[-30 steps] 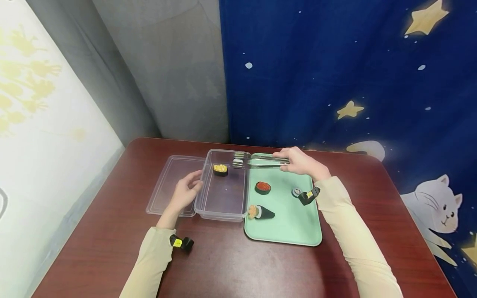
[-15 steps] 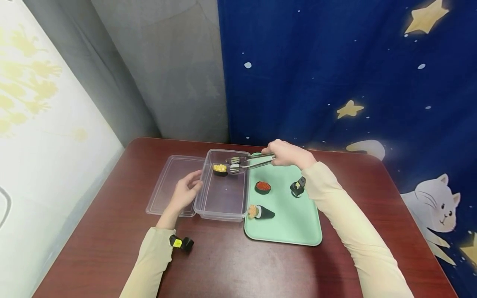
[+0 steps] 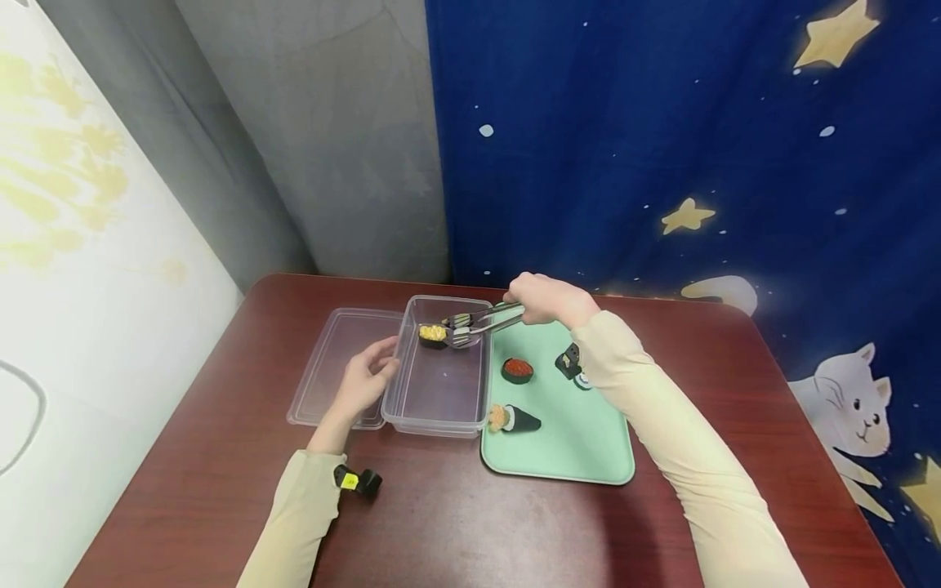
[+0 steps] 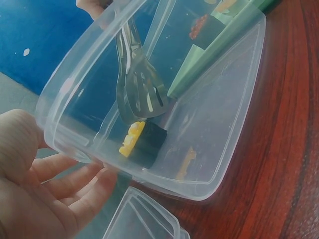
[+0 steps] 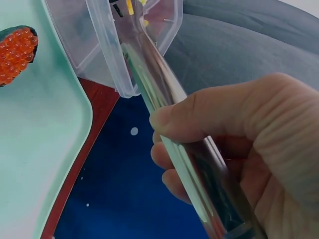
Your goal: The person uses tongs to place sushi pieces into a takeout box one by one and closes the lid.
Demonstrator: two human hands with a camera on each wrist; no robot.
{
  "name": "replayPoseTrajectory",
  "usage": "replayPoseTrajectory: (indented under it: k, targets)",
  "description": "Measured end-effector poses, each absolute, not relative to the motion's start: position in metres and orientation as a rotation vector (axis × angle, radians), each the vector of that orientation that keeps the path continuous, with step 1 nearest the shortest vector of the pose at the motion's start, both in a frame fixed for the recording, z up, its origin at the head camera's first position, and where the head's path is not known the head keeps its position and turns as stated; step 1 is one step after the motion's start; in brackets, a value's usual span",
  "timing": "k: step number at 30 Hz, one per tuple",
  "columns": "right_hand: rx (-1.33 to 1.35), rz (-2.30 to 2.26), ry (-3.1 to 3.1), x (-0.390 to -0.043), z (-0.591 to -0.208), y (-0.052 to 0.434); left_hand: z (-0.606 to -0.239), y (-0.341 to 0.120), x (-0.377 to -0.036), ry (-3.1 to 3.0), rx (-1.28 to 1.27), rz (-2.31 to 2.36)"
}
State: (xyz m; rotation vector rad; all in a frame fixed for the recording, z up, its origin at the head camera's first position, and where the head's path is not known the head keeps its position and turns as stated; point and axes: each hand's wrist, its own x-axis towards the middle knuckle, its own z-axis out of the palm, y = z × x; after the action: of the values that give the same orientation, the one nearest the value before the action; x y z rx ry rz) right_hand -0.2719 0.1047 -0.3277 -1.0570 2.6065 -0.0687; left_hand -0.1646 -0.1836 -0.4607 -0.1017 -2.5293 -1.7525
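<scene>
My right hand (image 3: 547, 298) grips metal tongs (image 5: 164, 94) from above. Their slotted heads reach into the far part of a clear plastic box (image 3: 441, 396), beside a corn-topped sushi piece (image 3: 433, 335). Whether anything sits between the heads I cannot tell. My left hand (image 3: 365, 382) lies at the box's left wall, loosely bent fingers touching it. In the left wrist view the corn sushi (image 4: 144, 144) is seen through the box wall, just by the tongs' heads (image 4: 142, 92).
Right of the box lies a green tray (image 3: 581, 449) with a red-roe sushi (image 3: 518, 371), a hand roll (image 3: 518, 419) and a small round roll (image 3: 582, 381), partly hidden by the wrist camera. A clear lid (image 3: 331, 359) lies left of the box on the brown table (image 3: 441, 506).
My right hand has moved left and slightly up, tilting the tongs so their heads now sit closer to the corn sushi. My left hand stays at the box.
</scene>
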Motion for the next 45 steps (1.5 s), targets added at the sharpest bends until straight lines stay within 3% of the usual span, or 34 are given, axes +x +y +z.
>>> replayPoseTrajectory:
  k: [28,45]
  targets:
    - [-0.937,0.026,2.601,-0.267,-0.325,0.081,-0.46,-0.183,-0.164,-2.517,-0.063,-1.796]
    - [-1.094,-0.374,2.668,-0.258,-0.34,0.144,-0.421,-0.171,-0.143,-2.571,-0.067,-1.758]
